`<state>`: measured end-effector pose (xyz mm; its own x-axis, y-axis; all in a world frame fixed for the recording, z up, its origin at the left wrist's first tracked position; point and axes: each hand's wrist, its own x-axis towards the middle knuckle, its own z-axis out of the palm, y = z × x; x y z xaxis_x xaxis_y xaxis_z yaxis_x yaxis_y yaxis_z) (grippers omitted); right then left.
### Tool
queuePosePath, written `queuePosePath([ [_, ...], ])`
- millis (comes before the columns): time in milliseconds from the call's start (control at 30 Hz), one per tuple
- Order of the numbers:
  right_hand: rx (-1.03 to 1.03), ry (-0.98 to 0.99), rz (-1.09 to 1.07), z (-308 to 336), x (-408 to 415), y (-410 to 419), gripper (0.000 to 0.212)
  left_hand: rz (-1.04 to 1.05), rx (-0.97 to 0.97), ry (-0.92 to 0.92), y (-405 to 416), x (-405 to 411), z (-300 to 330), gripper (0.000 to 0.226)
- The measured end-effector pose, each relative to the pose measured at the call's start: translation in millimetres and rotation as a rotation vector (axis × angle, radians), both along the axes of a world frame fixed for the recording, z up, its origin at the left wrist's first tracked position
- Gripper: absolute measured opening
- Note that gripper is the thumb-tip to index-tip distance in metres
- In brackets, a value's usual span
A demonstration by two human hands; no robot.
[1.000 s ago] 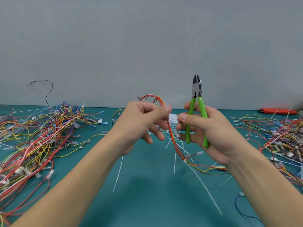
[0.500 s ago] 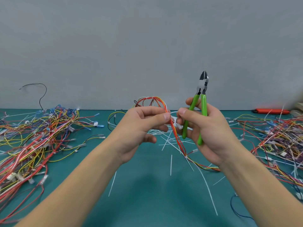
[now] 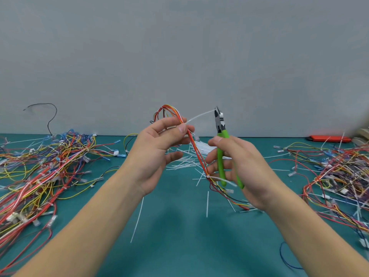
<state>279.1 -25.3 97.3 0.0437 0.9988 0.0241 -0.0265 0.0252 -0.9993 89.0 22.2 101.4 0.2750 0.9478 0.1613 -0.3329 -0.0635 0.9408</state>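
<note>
While my left grip (image 3: 157,154) pinches the bundle (image 3: 195,148) above the desk (image 3: 175,246), my right grip (image 3: 243,166), right of the bundle, clasps the cutters (image 3: 220,124), tip at the tie tail (image 3: 199,116) jutting from the bundle's top. Trimming, I judge; next, slide the blades close to the bundle and squeeze. One bundle, one cutters, two ties counting the lower tie (image 3: 209,177); farther off, a left heap (image 3: 50,162) and a right heap (image 3: 335,168) flank the bundle.

The right hand (image 3: 239,166) has been drawn away from the left hand (image 3: 157,152), where the two thumbs were nearly touching a second ago. The green-handled cutters (image 3: 220,136) have been tipped leftward. A white cable tie (image 3: 199,116) is now stretched from the pinched wire bundle (image 3: 196,154) to the cutter tips.
</note>
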Motion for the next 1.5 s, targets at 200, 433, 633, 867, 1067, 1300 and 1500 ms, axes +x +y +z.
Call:
queuePosePath([
  [200, 0.056, -0.267, 0.127, 1, 8, -2, 0.029, 0.111, 0.005, 0.016, 0, 3, -3, 0.022],
  [433, 0.069, -0.335, 0.213, 0, 5, -3, 0.033, 0.184, 0.003, 0.041, 0, 6, -6, 0.021],
  [633, 0.109, -0.369, 0.208, 2, 7, -4, 0.028, 0.204, 0.009, 0.073, 0, 8, -9, 0.023],
  [867, 0.074, -0.298, 0.191, 0, 3, -4, 0.034, 0.188, -0.008, 0.082, 0, 7, -10, 0.019],
  [1067, 0.074, -0.266, 0.126, 3, 9, -3, 0.017, 0.143, -0.061, 0.013, 1, 4, -5, 0.017],
  [1300, 0.212, -0.510, 0.390, 12, 24, -11, 0.026, 0.209, -0.090, -0.082, 2, -1, 2, 0.008],
  [1500, 0.329, -0.375, 0.186, -5, -3, -7, 0.022, 0.217, -0.077, -0.101, 0, 3, 0, 0.017],
])
